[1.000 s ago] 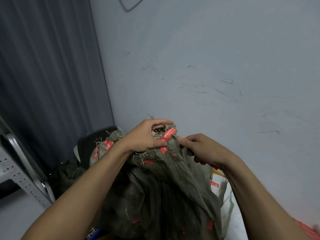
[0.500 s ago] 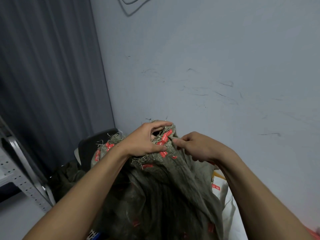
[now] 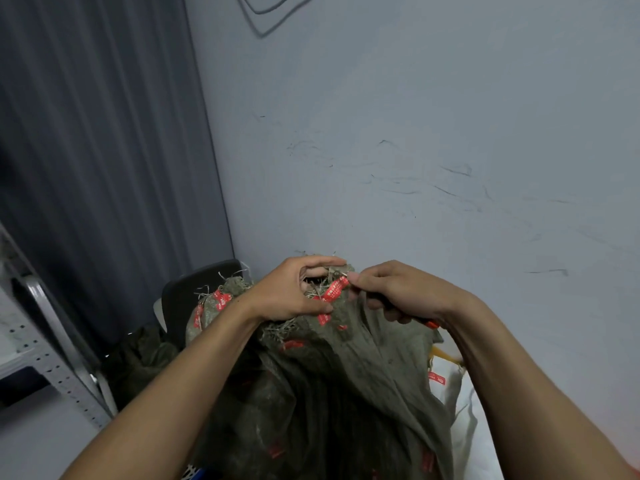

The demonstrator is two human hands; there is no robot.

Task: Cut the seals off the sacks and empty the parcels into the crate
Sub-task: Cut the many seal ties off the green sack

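Observation:
A grey-green woven sack [image 3: 346, 382] with red printed marks stands in front of me, its frayed neck bunched at the top. My left hand [image 3: 294, 292] grips the bunched neck from the left. A red seal strip [image 3: 334, 289] wraps the neck between my hands. My right hand [image 3: 398, 292] is curled round a small cutter whose red handle end [image 3: 431, 323] sticks out below the palm; its thumb and forefinger sit right at the seal. The cutter's tip is mostly hidden. No parcels show.
A second green sack [image 3: 221, 303] with red tags leans against a black chair [image 3: 194, 292] behind left. A white sack [image 3: 460, 410] lies at right. A grey metal rack [image 3: 52, 341] stands at left, the wall close ahead. A blue edge [image 3: 197, 474] peeks out at the bottom.
My right hand has moved left and up along the sack's neck until it meets the red seal beside my left hand. The left hand keeps its grip.

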